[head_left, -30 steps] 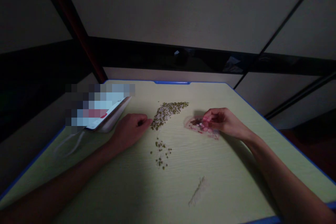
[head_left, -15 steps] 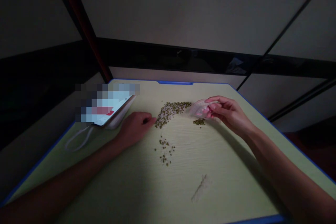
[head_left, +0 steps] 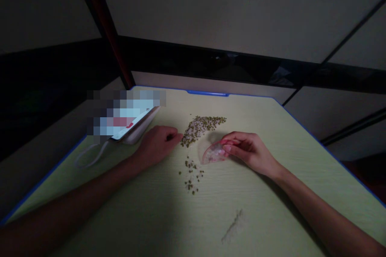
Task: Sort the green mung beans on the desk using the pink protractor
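A pile of small green beans (head_left: 200, 127) lies on a pale green table (head_left: 271, 128), with a scatter of loose beans (head_left: 191, 174) nearer to me. My right hand (head_left: 249, 150) pinches a small clear plastic bag with a pink edge (head_left: 212, 153), held just right of the loose beans and below the pile. My left hand (head_left: 158, 143) rests on the table with its fingers curled, its fingertip touching the left end of the pile.
A phone with a lit screen (head_left: 132, 122) lies on a white pad at the table's left, a white cord (head_left: 87, 156) trailing from it. A dark smear (head_left: 232, 225) marks the table near me. The table has a blue rim (head_left: 208, 93).
My right hand lifted the bag, which tipped a small heap of beans out, then carried it left and down to beside the loose beans. My left hand stayed put.
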